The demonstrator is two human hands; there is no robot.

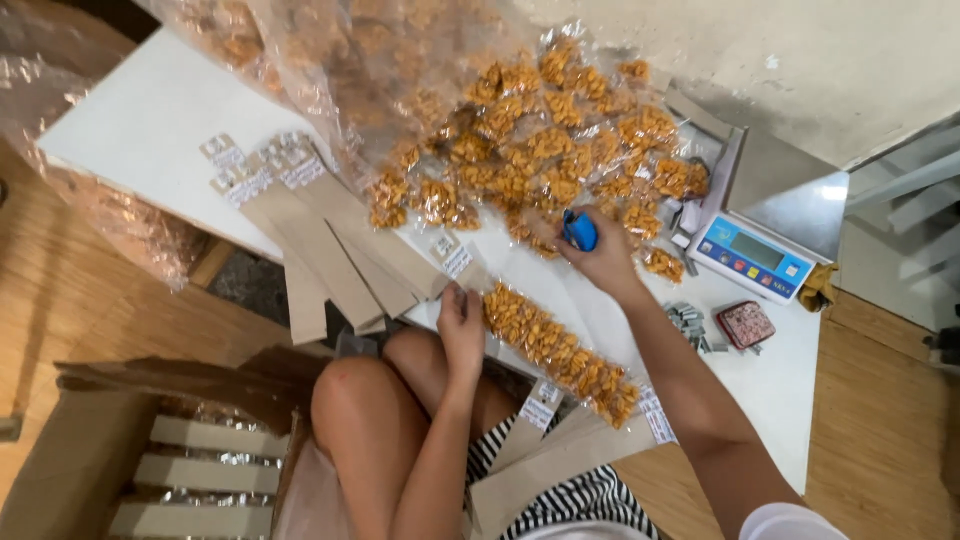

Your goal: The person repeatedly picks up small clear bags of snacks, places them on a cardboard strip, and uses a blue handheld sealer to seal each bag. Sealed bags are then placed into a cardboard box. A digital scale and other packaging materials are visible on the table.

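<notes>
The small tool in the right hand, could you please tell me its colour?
Blue; the tool shows in the head view, gripped by the right hand.

A digital scale [752, 255] is sitting at three o'clock on the white table [150, 120], a small red tin [745, 324] lying just below it; a cardboard box [120, 440] is standing open at seven o'clock.

Light is soft, even and moderately bright, warm in tone. Glare sits on the clear plastic bag [60, 90] at the upper left and on the scale's steel pan [790, 185]. Shadows are faint. The picture is slightly soft, with wide-angle bending toward the edges.
</notes>
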